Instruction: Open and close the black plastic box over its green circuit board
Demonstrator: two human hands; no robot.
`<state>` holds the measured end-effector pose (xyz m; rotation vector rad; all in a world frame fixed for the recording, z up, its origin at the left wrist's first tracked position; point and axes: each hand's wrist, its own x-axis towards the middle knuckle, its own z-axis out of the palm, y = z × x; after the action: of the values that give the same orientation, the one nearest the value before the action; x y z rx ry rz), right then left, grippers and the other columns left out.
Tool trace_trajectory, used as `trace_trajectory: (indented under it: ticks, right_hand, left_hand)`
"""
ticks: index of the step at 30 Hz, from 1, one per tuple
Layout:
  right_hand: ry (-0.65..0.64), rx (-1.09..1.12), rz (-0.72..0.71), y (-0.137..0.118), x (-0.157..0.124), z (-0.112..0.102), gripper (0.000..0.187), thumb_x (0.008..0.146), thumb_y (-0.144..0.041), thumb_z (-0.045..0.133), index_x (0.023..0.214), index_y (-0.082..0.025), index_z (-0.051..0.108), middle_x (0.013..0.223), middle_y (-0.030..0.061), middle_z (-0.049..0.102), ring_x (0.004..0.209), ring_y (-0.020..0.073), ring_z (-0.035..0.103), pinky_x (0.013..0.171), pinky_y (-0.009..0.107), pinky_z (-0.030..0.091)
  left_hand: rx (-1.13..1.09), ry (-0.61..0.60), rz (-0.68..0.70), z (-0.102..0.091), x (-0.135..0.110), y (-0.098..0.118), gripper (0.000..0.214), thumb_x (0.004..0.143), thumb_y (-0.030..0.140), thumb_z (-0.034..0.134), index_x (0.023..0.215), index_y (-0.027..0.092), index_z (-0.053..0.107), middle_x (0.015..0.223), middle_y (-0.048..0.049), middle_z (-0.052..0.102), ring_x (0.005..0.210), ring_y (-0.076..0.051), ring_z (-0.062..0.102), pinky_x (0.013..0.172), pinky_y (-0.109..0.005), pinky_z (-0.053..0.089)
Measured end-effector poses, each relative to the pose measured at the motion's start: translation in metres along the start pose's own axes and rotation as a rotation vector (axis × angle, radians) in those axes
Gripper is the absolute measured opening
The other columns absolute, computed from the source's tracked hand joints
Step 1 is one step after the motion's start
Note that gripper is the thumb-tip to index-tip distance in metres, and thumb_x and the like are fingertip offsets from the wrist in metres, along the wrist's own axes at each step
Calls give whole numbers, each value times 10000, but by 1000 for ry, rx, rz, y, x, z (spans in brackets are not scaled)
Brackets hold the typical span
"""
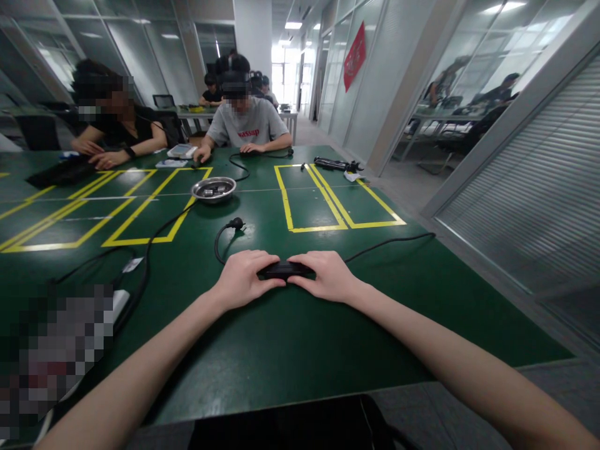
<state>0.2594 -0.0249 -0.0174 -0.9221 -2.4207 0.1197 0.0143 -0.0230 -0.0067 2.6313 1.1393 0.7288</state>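
Both of my hands grip a black power adapter [285,269] low over the green table. My left hand [246,278] wraps its left end, thumb along the near side and fingers behind. Round the right end my right hand [325,275] is closed the same way, the thumbs almost meeting. From behind my left hand a thick cord curves up to a black plug [237,224], its pins pointing right. A thinner black cable [389,244] runs from behind my right hand toward the table's right edge. My fingers partly hide the adapter's ends.
A metal bowl [213,199] with small metal parts stands ahead-left. Yellow tape outlines [319,229] mark the table [375,312]. A black folded tripod-like object [335,164] lies at the far right. A blurred-out item [65,350] and cables lie at left. Two people sit opposite, their hands on the table.
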Motion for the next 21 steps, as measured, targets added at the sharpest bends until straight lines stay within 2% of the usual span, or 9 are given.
trace_trajectory:
  ticks: [2,6,12,16,21]
  right_hand:
    - [-27,-24,49,-1,-1,2,300,918,-401,709,1112,-174,732,922,92,781,792,234,728,722,330,537]
    - [0,-37,-11,2,-2,4,295,922,-401,706,1084,-157,745,883,99,775,763,227,713,705,322,510]
    - [58,-44,-53,8,0,6,304,933,-440,692,1027,-158,759,807,81,757,696,201,684,643,295,478]
    - [74,-71,-110,9,0,6,322,982,-431,621,1032,-142,753,807,92,754,701,202,680,651,302,479]
    - [0,13,-101,15,1,4,337,958,-470,653,1083,-168,738,866,82,756,757,198,687,676,290,492]
  left_hand:
    - [43,-31,16,1,0,-1,390,886,525,707,1108,204,708,919,-59,732,838,-217,684,801,-306,508]
    - [75,-97,35,0,1,-2,334,924,460,670,1130,198,692,970,-67,740,849,-217,678,791,-311,513]
    - [83,-86,37,1,2,-2,286,925,432,679,1090,199,702,936,-64,738,867,-221,669,791,-314,514]
    - [55,-98,2,1,1,0,315,926,426,673,1144,198,675,1009,-63,731,903,-221,666,803,-318,522]
    - [27,-139,-4,-1,1,4,237,942,375,657,1070,177,678,994,-68,720,914,-225,661,826,-333,521]
